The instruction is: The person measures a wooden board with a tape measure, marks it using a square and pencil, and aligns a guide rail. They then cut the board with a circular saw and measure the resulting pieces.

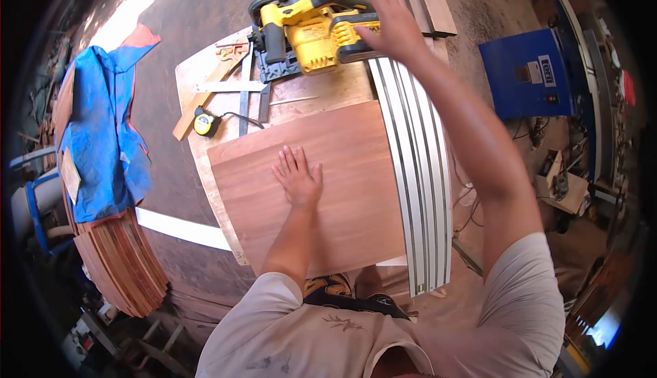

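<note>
My left hand (300,178) lies flat with spread fingers on a reddish-brown wooden panel (349,193). At the top, my right hand (393,27) is at the battery end of a yellow and black power saw (311,39), its thumb and fingers apart around that end; whether it grips the saw is unclear. The saw rests on a pale board (291,107) beyond the panel. A long silver guide rail (414,172) runs along the panel's right edge. Left of the saw lie a yellow tape measure (204,123), a square (229,86) and a wooden strip (205,97).
A blue tarp (102,138) hangs at the left above stacked wooden boards (123,265). A white strip (181,229) lies left of the panel. Long planks (432,1) are at the top right, and a blue machine (523,73) stands right of the work surface.
</note>
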A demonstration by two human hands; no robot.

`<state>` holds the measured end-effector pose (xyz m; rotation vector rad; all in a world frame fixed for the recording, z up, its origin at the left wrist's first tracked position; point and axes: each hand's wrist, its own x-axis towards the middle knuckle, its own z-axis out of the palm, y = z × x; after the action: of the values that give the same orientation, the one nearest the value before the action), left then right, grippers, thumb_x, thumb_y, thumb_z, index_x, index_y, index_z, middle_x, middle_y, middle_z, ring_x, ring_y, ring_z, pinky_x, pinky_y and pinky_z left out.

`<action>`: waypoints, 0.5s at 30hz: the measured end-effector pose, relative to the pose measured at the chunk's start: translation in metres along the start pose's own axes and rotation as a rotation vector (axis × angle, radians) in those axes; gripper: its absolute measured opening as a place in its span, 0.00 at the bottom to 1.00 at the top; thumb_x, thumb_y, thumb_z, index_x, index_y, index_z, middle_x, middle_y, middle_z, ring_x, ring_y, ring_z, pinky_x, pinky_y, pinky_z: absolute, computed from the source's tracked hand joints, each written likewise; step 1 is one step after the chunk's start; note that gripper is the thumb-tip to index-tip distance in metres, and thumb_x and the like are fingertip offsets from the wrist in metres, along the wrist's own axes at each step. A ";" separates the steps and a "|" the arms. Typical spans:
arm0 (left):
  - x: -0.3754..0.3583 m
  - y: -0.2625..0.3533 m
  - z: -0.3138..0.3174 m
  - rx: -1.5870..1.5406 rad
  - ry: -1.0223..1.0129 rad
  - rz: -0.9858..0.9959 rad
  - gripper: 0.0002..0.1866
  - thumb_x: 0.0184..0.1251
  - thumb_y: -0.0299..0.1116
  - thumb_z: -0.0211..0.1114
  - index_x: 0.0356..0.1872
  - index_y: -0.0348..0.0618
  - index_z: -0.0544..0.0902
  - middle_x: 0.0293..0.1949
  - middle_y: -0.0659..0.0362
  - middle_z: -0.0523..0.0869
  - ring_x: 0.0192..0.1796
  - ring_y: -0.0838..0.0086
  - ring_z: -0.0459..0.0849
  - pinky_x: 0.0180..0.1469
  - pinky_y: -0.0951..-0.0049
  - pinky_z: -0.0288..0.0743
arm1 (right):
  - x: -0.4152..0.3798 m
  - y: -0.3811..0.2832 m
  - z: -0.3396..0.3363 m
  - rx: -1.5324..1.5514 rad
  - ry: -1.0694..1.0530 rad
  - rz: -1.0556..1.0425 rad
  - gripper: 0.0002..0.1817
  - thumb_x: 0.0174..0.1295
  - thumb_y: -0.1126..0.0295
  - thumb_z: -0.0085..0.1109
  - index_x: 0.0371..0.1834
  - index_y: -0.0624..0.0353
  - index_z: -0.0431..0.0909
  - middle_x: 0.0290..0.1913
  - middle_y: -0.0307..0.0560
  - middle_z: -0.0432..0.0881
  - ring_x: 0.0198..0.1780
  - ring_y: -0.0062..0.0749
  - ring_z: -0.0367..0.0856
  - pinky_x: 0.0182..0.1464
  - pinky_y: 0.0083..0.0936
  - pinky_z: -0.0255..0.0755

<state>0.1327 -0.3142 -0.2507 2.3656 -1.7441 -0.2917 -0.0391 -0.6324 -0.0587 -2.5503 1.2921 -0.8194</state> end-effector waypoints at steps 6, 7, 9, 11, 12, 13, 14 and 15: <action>0.001 -0.005 0.002 -0.025 -0.035 -0.023 0.37 0.64 0.52 0.58 0.72 0.48 0.63 0.75 0.45 0.56 0.77 0.52 0.49 0.74 0.39 0.33 | 0.089 0.036 0.044 0.180 -0.426 0.097 0.35 0.48 0.62 0.76 0.60 0.53 0.71 0.50 0.50 0.81 0.51 0.39 0.80 0.56 0.32 0.73; 0.001 -0.006 0.002 -0.031 -0.036 -0.028 0.37 0.64 0.52 0.58 0.72 0.48 0.63 0.75 0.45 0.56 0.77 0.52 0.49 0.74 0.39 0.33 | 0.095 0.034 0.046 0.208 -0.505 0.102 0.34 0.47 0.61 0.77 0.58 0.53 0.72 0.47 0.48 0.82 0.48 0.37 0.81 0.53 0.31 0.74; 0.001 -0.008 0.003 -0.047 -0.029 -0.018 0.36 0.63 0.52 0.58 0.71 0.48 0.64 0.74 0.45 0.56 0.77 0.52 0.49 0.73 0.38 0.34 | 0.103 0.029 0.056 0.170 -0.497 0.113 0.29 0.46 0.61 0.78 0.51 0.53 0.75 0.42 0.46 0.82 0.44 0.34 0.80 0.49 0.29 0.74; 0.003 -0.009 0.003 -0.052 -0.038 -0.024 0.36 0.64 0.52 0.58 0.71 0.48 0.64 0.74 0.45 0.56 0.77 0.52 0.49 0.73 0.38 0.34 | 0.109 0.025 0.059 0.080 -0.508 0.094 0.26 0.46 0.60 0.78 0.45 0.56 0.77 0.39 0.45 0.82 0.42 0.33 0.79 0.46 0.30 0.73; 0.002 -0.009 0.002 -0.054 -0.052 -0.025 0.36 0.64 0.52 0.58 0.71 0.47 0.64 0.75 0.45 0.56 0.77 0.52 0.49 0.73 0.37 0.34 | 0.106 0.022 0.060 0.088 -0.422 0.034 0.25 0.45 0.59 0.79 0.41 0.57 0.77 0.36 0.45 0.81 0.39 0.32 0.78 0.45 0.30 0.73; 0.002 -0.008 0.001 -0.058 -0.053 -0.032 0.36 0.64 0.52 0.58 0.71 0.47 0.64 0.75 0.45 0.56 0.77 0.52 0.49 0.73 0.37 0.34 | 0.107 0.018 0.062 0.087 -0.429 0.030 0.25 0.45 0.59 0.79 0.41 0.57 0.77 0.36 0.45 0.81 0.39 0.32 0.78 0.45 0.30 0.73; 0.002 -0.007 0.000 -0.061 -0.054 -0.031 0.36 0.64 0.52 0.57 0.71 0.47 0.64 0.75 0.45 0.56 0.77 0.52 0.49 0.73 0.37 0.34 | 0.104 0.017 0.062 0.143 -0.430 0.040 0.25 0.45 0.59 0.79 0.42 0.58 0.77 0.36 0.45 0.81 0.39 0.32 0.78 0.44 0.29 0.73; 0.002 -0.005 0.000 -0.063 -0.055 -0.027 0.36 0.64 0.52 0.57 0.71 0.47 0.65 0.75 0.45 0.56 0.77 0.52 0.50 0.73 0.38 0.34 | 0.099 0.013 0.061 0.199 -0.429 0.053 0.25 0.45 0.59 0.79 0.42 0.58 0.77 0.36 0.45 0.81 0.38 0.32 0.78 0.44 0.28 0.73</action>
<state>0.1379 -0.3144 -0.2517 2.3601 -1.7011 -0.4138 0.0324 -0.7240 -0.0755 -2.3483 1.0757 -0.3394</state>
